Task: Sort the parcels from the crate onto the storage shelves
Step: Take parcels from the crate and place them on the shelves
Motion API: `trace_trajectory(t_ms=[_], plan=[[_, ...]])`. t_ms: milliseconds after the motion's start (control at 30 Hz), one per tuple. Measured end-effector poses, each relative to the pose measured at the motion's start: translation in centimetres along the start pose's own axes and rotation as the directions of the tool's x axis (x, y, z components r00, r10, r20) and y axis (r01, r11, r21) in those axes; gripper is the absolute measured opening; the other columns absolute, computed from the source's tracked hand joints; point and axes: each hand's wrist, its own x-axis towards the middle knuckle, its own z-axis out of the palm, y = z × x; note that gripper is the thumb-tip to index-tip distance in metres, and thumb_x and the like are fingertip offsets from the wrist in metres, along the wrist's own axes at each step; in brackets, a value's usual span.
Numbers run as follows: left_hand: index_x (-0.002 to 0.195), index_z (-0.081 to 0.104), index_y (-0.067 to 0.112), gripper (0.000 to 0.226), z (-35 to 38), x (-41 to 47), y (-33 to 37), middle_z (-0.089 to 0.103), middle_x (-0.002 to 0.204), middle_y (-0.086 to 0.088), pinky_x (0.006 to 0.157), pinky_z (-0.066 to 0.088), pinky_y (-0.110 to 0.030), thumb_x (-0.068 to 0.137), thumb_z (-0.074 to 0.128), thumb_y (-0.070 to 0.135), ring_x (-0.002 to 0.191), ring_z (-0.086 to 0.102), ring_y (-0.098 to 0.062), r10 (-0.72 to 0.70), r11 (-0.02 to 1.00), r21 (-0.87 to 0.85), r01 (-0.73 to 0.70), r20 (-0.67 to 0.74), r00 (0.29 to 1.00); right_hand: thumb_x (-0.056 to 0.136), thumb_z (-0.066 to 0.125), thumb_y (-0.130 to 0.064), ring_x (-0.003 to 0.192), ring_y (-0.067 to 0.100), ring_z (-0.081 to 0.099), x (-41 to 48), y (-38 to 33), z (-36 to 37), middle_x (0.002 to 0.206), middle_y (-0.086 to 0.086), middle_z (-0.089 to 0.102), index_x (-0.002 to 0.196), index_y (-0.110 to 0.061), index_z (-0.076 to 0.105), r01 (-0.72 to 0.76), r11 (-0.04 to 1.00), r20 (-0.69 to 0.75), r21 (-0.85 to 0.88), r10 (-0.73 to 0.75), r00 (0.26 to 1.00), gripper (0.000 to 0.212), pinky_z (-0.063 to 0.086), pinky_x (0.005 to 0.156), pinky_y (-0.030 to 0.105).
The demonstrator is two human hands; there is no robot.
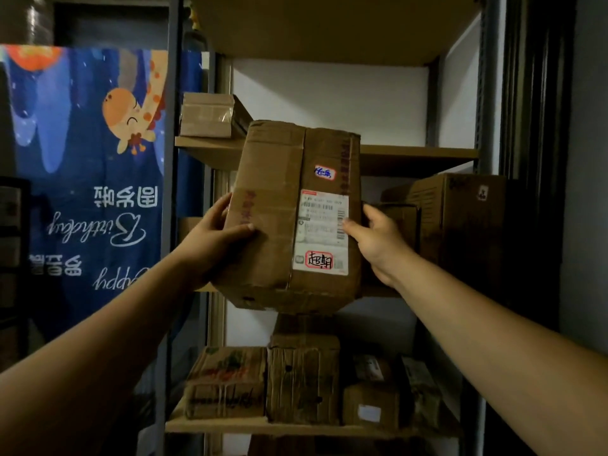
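Cardboard, brown and dented at the corners: in the head view the parcel [289, 218] stands roughly upright in the air before the storage shelves [418, 154], at the middle level, held between both hands. Whether its base touches a shelf board I cannot tell.

The left hand [217, 238] clasps the left edge, with the thumb laid flat across the front face and the other fingers wrapped behind. The right hand [378, 241] takes the right edge, thumb tip on the margin of the white shipping label [320, 232]. Its fingers are hidden round the side (how they lie cannot be told).

From its bulk and the two-handed hold, the parcel is probably fairly heavy. The walls look stiff though creased — best gripped by opposite side edges, low down, not by the taped seam. A dark box [460, 225] sits on that level, just behind the right hand.
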Motion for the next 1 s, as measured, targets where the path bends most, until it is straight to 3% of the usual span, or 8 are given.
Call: trace_trajectory(t_ms=[67,167,300,400,500,667,833,1000], plan=[[0.145,0.022,0.040,0.082,-0.4,-0.6,-0.5,0.050,0.124,0.004,0.069,0.049,-0.035,0.080,0.068,0.018,0.101,0.057,-0.022,-0.019,1.000,-0.012,0.018,-0.020,1.000,0.097,0.051,-0.015,0.104,0.022,0.066,-0.5,0.9,0.1,0.115,0.002,0.067,0.130,-0.023,0.053,-0.018,0.999,0.037,0.029,0.017,0.999,0.033,0.056,0.085,0.040],[0.143,0.026,0.037,0.081,-0.5,-1.5,-1.2,0.049,0.128,0.002,0.071,0.049,-0.035,0.076,0.069,0.019,0.102,0.057,-0.022,-0.019,1.000,-0.023,0.018,-0.034,0.999,0.100,0.045,-0.021,0.099,0.017,0.067,-1.2,1.3,0.3,0.120,0.000,0.065,0.147,-0.033,0.031,-0.069,0.993,0.071,0.101,0.062,0.996,0.050,0.057,0.077,0.036],[0.141,0.033,0.041,0.082,-0.7,-2.8,-1.6,0.050,0.130,0.000,0.077,0.050,-0.037,0.071,0.075,0.030,0.108,0.057,-0.024,0.035,0.999,-0.027,-0.036,-0.029,0.999,0.101,0.040,-0.024,0.102,0.016,0.063,-2.8,1.4,1.0,0.128,0.000,0.059,0.151,-0.037,0.015,-0.041,0.989,0.071,0.143,0.032,0.997,0.057,0.055,0.070,0.029],[0.141,0.032,0.041,0.079,-0.5,-3.9,-1.2,0.051,0.125,0.005,0.075,0.048,-0.034,0.071,0.066,0.028,0.106,0.056,-0.019,0.087,0.996,-0.031,-0.089,-0.065,0.994,0.100,0.043,-0.028,0.106,0.020,0.061,-4.0,1.2,1.4,0.138,0.007,0.051,0.151,-0.032,0.007,-0.029,0.979,0.028,0.202,0.023,0.999,0.063,0.054,0.061,0.026],[0.139,0.033,0.044,0.076,-0.4,-5.0,-0.9,0.051,0.120,0.010,0.074,0.046,-0.033,0.071,0.062,0.028,0.103,0.055,-0.016,0.118,0.991,-0.054,-0.124,-0.095,0.988,0.099,0.043,-0.028,0.090,0.012,0.064,-5.0,0.9,1.7,0.133,0.006,0.055,0.151,-0.029,0.017,0.013,0.971,0.028,0.238,-0.020,0.999,0.058,0.057,0.059,0.024],[0.131,0.039,0.049,0.051,-0.5,-6.7,-0.6,0.055,0.111,0.019,0.071,0.043,-0.029,0.093,0.046,0.015,0.098,0.055,-0.007,0.140,0.985,-0.080,-0.153,-0.140,0.980,0.102,0.036,-0.028,0.106,0.018,0.062,-6.4,1.1,1.4,0.122,0.002,0.061,0.148,-0.026,0.027,0.075,0.958,0.010,0.276,-0.081,0.997,0.047,0.054,0.080,0.029],[0.130,0.041,0.051,0.045,-0.6,-7.6,-0.9,0.057,0.119,0.013,0.077,0.043,-0.033,0.099,0.033,0.019,0.107,0.056,-0.013,0.122,0.986,-0.094,-0.135,-0.136,0.983,0.103,0.030,-0.029,0.084,-0.001,0.065,-7.6,1.8,1.2,0.092,-0.018,0.066,0.131,-0.043,0.039,0.091,0.958,-0.029,0.272,-0.086,0.996,0.032,0.053,0.077,0.025],[0.133,0.041,0.051,0.045,-1.1,-8.5,-2.0,0.056,0.125,0.011,0.087,0.043,-0.039,0.099,0.033,0.022,0.112,0.055,-0.016,0.109,0.992,-0.037,-0.117,-0.174,0.979,0.104,0.027,-0.028,0.095,0.003,0.065,-7.7,2.7,2.1,0.104,-0.014,0.065,0.123,-0.041,0.046,0.078,0.961,0.032,0.267,-0.089,0.995,0.030,0.055,0.083,0.028]])
